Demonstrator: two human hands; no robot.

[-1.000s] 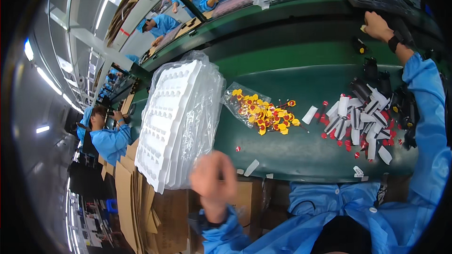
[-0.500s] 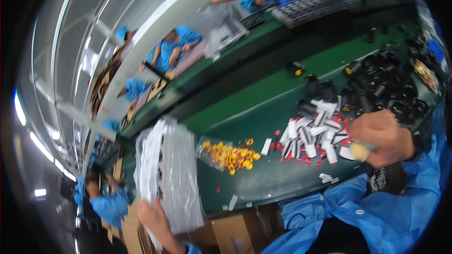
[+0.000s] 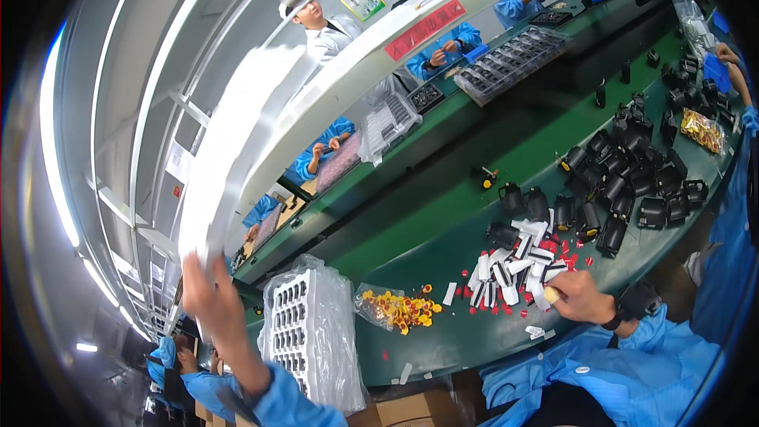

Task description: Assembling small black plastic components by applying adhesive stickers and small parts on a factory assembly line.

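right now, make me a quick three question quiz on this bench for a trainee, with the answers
1. The left hand holds: a) a bright white sheet-like piece, b) a black casing, c) a yellow piece.
2. True or false: the white tray with dark parts in rows lies to the right of the yellow pieces.
3. Fill in: the right hand is closest to the pile of ____.

Key: 1 a; 2 false, it lies to their left; 3 white strips.
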